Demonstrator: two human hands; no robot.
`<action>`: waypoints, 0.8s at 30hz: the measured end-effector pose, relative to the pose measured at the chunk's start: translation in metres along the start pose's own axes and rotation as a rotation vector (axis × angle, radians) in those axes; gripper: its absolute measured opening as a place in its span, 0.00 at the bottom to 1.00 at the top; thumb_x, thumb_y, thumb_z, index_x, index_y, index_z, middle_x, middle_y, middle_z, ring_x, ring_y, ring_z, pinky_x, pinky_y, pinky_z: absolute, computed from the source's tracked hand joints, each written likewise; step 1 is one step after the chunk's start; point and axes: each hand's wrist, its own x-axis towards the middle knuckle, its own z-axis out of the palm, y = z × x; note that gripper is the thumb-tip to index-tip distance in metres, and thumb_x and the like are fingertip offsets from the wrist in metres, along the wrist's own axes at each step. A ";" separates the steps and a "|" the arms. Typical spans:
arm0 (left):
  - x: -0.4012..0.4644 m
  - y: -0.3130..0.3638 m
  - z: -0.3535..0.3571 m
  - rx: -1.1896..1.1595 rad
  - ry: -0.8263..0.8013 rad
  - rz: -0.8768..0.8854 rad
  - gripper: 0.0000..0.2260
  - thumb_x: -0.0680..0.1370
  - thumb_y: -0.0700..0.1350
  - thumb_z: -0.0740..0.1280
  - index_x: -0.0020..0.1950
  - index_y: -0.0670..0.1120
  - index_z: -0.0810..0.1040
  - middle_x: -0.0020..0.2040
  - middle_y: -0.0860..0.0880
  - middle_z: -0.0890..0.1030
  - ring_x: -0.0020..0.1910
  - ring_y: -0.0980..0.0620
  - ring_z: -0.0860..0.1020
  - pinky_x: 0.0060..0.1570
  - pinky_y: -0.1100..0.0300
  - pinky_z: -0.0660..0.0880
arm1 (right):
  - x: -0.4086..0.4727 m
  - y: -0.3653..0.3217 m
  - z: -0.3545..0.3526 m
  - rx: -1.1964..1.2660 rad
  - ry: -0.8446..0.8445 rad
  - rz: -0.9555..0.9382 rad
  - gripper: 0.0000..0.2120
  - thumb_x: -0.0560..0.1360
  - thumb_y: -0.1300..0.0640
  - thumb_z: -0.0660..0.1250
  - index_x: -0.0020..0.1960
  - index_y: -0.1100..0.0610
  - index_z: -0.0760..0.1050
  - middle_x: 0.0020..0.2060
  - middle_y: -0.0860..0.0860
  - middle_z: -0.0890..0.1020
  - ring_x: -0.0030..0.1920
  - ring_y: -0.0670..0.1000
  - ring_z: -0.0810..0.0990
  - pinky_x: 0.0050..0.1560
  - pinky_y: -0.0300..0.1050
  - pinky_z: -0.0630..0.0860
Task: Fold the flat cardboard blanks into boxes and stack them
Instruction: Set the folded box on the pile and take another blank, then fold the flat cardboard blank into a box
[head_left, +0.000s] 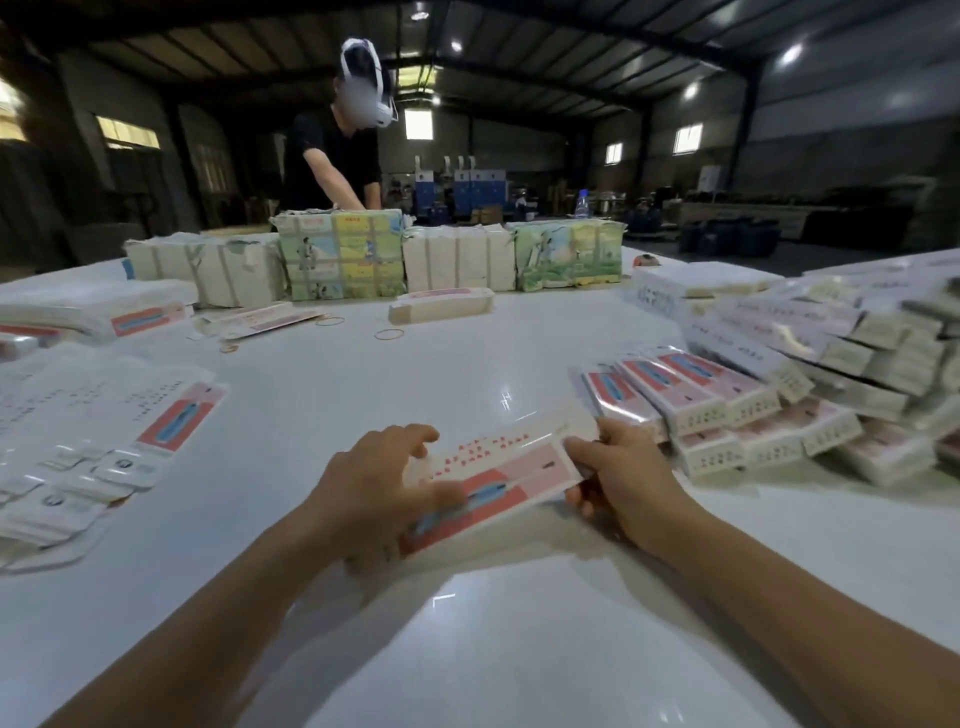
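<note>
While both hands grip it, the cardboard blank hangs just above the table; left hand pinches its near end, right hand its far end. Judged light, thin, easily creased; best held by the edges. Folded boxes lie right of the blank, flat blanks left, rubber bands beyond. Nothing obstructs.

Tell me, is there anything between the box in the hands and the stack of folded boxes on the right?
Nothing visible. The box, held by the left hand and right hand, lies just left of the stack of folded boxes, with only bare white table around them.
</note>
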 end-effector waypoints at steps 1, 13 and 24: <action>-0.002 0.008 0.005 0.093 -0.022 0.055 0.39 0.65 0.70 0.66 0.72 0.56 0.60 0.66 0.55 0.69 0.58 0.56 0.70 0.61 0.51 0.72 | -0.001 0.000 0.002 -0.019 -0.022 -0.032 0.03 0.78 0.66 0.61 0.47 0.64 0.73 0.26 0.56 0.81 0.19 0.50 0.72 0.18 0.37 0.66; -0.003 0.037 0.034 0.139 0.368 0.147 0.38 0.69 0.66 0.68 0.72 0.53 0.57 0.61 0.54 0.70 0.52 0.55 0.72 0.52 0.62 0.73 | -0.009 0.009 0.003 -0.653 0.117 -0.562 0.13 0.80 0.57 0.59 0.63 0.48 0.75 0.55 0.48 0.74 0.48 0.42 0.77 0.45 0.35 0.76; -0.007 0.028 0.025 0.156 0.357 0.166 0.34 0.68 0.64 0.69 0.69 0.54 0.61 0.59 0.55 0.72 0.47 0.56 0.70 0.45 0.64 0.71 | -0.012 0.004 0.008 0.101 -0.432 -0.019 0.09 0.68 0.60 0.71 0.45 0.48 0.83 0.49 0.55 0.84 0.48 0.53 0.82 0.48 0.48 0.79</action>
